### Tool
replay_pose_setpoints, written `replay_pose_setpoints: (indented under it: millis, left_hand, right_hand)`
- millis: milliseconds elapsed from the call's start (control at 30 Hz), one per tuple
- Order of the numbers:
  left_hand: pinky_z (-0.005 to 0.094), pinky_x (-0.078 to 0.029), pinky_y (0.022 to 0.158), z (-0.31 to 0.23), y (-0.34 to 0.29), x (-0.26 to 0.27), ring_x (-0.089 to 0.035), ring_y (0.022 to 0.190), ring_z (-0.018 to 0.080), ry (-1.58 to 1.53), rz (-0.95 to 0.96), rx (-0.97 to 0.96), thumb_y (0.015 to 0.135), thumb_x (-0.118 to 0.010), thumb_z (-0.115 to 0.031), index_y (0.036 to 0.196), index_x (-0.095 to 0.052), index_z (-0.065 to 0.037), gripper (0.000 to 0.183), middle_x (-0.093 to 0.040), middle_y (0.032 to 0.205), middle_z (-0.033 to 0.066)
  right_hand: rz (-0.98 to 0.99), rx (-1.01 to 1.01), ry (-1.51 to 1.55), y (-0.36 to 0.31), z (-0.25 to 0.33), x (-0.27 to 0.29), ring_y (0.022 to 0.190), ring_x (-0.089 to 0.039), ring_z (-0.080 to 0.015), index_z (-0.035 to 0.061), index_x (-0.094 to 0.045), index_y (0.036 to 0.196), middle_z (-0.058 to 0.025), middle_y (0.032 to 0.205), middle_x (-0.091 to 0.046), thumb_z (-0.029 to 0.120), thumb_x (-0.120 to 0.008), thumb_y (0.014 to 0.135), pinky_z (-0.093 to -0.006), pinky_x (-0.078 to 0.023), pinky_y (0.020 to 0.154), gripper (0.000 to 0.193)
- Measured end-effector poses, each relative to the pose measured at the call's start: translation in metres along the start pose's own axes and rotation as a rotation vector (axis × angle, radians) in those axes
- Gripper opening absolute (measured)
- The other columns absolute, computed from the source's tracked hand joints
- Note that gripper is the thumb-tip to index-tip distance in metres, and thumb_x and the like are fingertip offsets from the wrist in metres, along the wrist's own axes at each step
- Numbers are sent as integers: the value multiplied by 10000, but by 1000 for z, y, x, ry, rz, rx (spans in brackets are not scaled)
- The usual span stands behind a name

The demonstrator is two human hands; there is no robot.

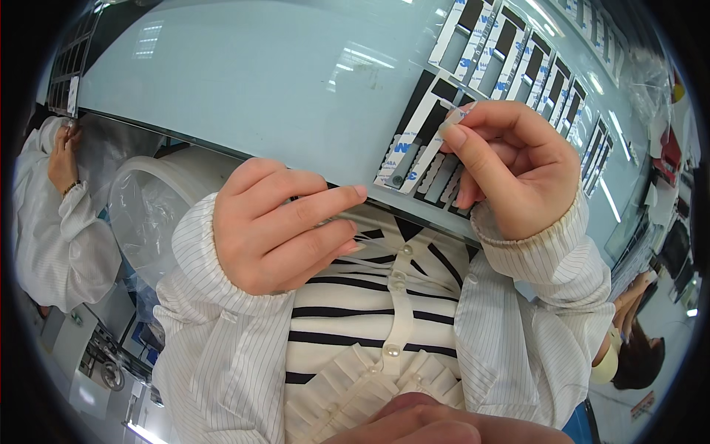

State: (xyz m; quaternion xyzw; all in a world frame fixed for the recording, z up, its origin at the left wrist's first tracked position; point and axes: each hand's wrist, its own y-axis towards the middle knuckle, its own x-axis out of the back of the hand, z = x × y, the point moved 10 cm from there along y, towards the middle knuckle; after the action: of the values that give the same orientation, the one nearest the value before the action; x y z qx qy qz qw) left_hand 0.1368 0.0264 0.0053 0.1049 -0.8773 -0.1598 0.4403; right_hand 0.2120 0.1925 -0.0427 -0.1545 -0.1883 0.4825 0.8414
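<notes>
My right hand [510, 166] is over a panel at the table's near edge, thumb and forefinger pinching the end of a narrow translucent strip [450, 103]. That panel carries black bars and white tape strips [403, 152] with blue print; part of it is hidden under my fingers. To the left, my left hand [285, 226] hovers by the table edge, its forefinger stretched out and its other fingers curled. Thin white strands [377, 259] run from beside those fingertips across my striped top. The thumb and palm are hidden, so what they hold cannot be made out.
More taped black-and-white panels [510, 55] lie in rows on the pale glossy table [259, 81], toward the far right. A bin with a clear liner [144, 200] stands at the left below the table edge. Another person's hand [64, 159] is at the far left.
</notes>
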Motion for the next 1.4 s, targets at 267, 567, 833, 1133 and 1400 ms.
replay_pose_setpoints:
  millis: [267, 567, 833, 1133, 1400]
  left_hand:
    - [325, -432, 626, -6, 7, -5, -615, 750, 204, 8, -5, -18, 688, -797, -134, 836, -682, -59, 203, -744, 1062, 93]
    - [276, -415, 586, -12, 13, -14, -560, 735, 175, 127, 3, -117, 795, -744, -139, 718, -643, -56, 152, -748, 1064, 63]
    - [302, -424, 651, -9, 7, -20, -503, 818, 184, 196, 68, -139, 819, -721, -217, 776, -676, -79, 152, -740, 1140, 44]
    - [297, -430, 661, -14, 9, -27, -508, 837, 181, 276, 79, -161, 841, -714, -209, 745, -647, -83, 172, -735, 1145, 26]
    - [303, -429, 694, -18, 10, -27, -505, 846, 176, 328, 46, -146, 887, -701, -216, 727, -637, -94, 211, -730, 1140, 1]
  right_hand:
    - [-33, 5, 36, -4, -4, 12, 574, -631, -59, -34, -666, 996, -52, 810, -693, 30, -687, 907, -186, -461, 494, 112]
    - [-41, 15, 30, -3, -6, 17, 578, -637, -65, -37, -664, 994, -52, 808, -693, 26, -684, 904, -191, -470, 504, 112]
    - [-44, 1, 45, -1, -7, 14, 581, -638, -62, -35, -665, 990, -54, 809, -696, 24, -685, 902, -191, -473, 504, 107]
    - [-21, 27, -33, -2, -6, 16, 557, -604, -64, -44, -635, 1049, -103, 897, -699, -9, -680, 919, -177, -462, 472, 142]
    - [-18, 70, -41, -3, -3, 14, 566, -611, -67, -48, -640, 1053, -102, 913, -700, -24, -676, 917, -179, -470, 478, 142]
